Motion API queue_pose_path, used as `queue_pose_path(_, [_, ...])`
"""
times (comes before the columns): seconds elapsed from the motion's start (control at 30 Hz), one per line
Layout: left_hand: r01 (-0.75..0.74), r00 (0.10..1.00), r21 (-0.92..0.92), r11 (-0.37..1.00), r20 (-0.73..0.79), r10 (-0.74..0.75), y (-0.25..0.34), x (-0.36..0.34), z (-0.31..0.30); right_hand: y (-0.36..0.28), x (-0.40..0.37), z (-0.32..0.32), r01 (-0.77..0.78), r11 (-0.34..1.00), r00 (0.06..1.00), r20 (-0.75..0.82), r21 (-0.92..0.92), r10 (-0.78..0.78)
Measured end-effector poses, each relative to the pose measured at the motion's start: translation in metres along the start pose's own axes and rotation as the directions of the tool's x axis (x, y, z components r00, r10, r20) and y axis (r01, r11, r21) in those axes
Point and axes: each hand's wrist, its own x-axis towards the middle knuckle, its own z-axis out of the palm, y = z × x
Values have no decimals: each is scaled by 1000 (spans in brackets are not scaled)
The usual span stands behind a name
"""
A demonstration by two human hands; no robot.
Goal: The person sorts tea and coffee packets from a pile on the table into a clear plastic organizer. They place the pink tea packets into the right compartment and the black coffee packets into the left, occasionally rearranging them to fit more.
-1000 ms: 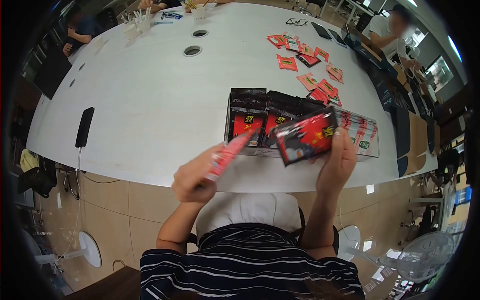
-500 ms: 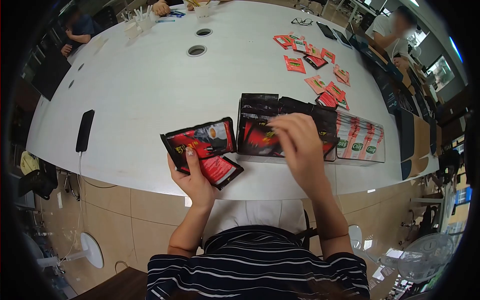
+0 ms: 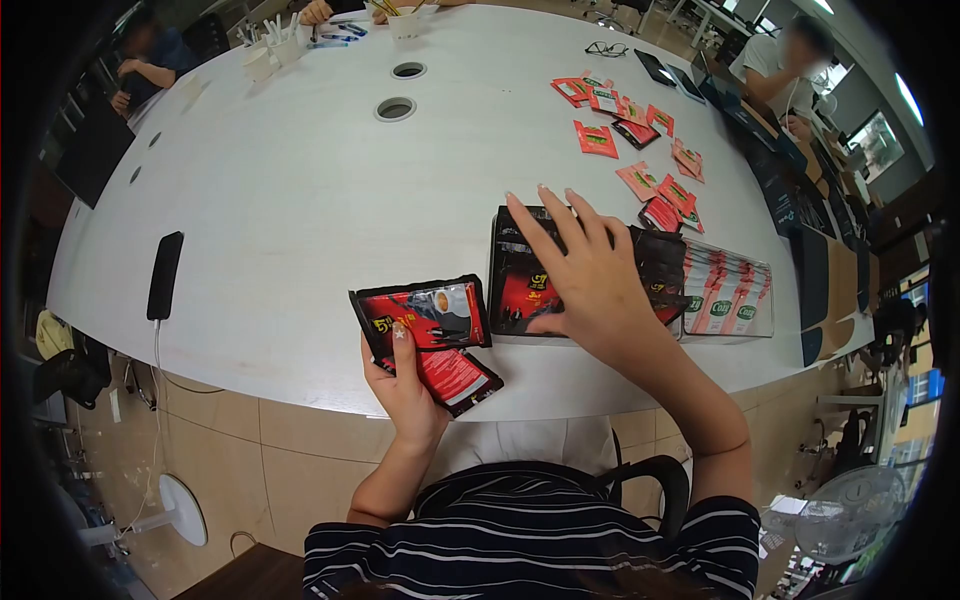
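My left hand (image 3: 408, 400) grips several black-and-red coffee sachets (image 3: 430, 315) near the table's front edge, its thumb pressed on top. One sachet in that bunch lies angled below the others. Over the clear plastic box (image 3: 771, 312), my right hand (image 3: 600, 275) is spread with fingers apart, touching or just above the sachets inside; exact contact cannot be made out. Black-and-red sachets (image 3: 518, 290) stand in the box's left and middle parts, partly hidden by that hand. Pink-and-white Cozy sachets (image 3: 720, 295) stand in rows at its right end.
Loose red and pink sachets (image 3: 597, 140) lie scattered beyond the box. A phone (image 3: 166, 275) with a cable rests at left. Cups (image 3: 405, 24), pens and glasses (image 3: 606, 49) sit farther back. Cardboard boxes (image 3: 828, 270) line the right edge. Other people sit around the table.
My right hand has gone from bent fingers to a wide spread over the box. The sachets in my left hand appear lower and farther right, as the whole view has shifted slightly.
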Motion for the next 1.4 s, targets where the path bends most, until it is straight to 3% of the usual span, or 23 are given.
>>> queue_pose_path(0.1, [9, 1000, -41, 999, 29, -8, 1, -1, -1, -3, 6, 0, 25, 993, 999, 38, -119, -20])
queue_pose_path(0.3, [22, 1000, -9, 1000, 17, -22, 1, 0, 2, 0, 10, 8, 31, 997, 999, 27, -67, -30])
queue_pose_path(0.5, [11, 998, 22, 1000, 63, -12, 0, 0, 2, -3, 11, 8, 23, 987, 1000, 11, -158, -22])
queue_pose_path(0.7, [60, 994, 8, 998, 91, -61, 4, 0, 8, -1, 7, 3, 8, 997, 1000, 23, -74, -7])
queue_pose_path(0.9, [39, 993, 74, 996, 110, -47, 4, 1, 9, -2, 0, -9, 60, 998, 984, -170, -3, -60])
queue_pose_path(1.0, [42, 992, 65, 997, 119, -49, 2, 0, 8, -6, -2, -18, 183, 982, 945, -284, 52, -161])
queue_pose_path(1.1, [-29, 975, 214, 976, 220, -19, 1, -3, 5, -20, -9, -27, 226, 872, 970, -187, 434, -158])
queue_pose_path(1.13, [-45, 967, 259, 965, 253, -23, 4, -6, 5, -22, -11, -25, 253, 869, 966, -161, 425, -202])
queue_pose_path(1.23, [-102, 949, 295, 950, 316, 4, 4, -10, 6, -22, -15, -17, 185, 827, 983, -105, 531, -152])
queue_pose_path(1.37, [54, 944, 124, 991, 316, -91, 12, -8, 16, -2, -17, -11, 143, 796, 944, -322, 588, 69])
queue_pose_path(1.4, [49, 938, 189, 981, 329, -111, 12, -5, 13, 4, -19, -14, 63, 747, 942, -287, 662, 174])
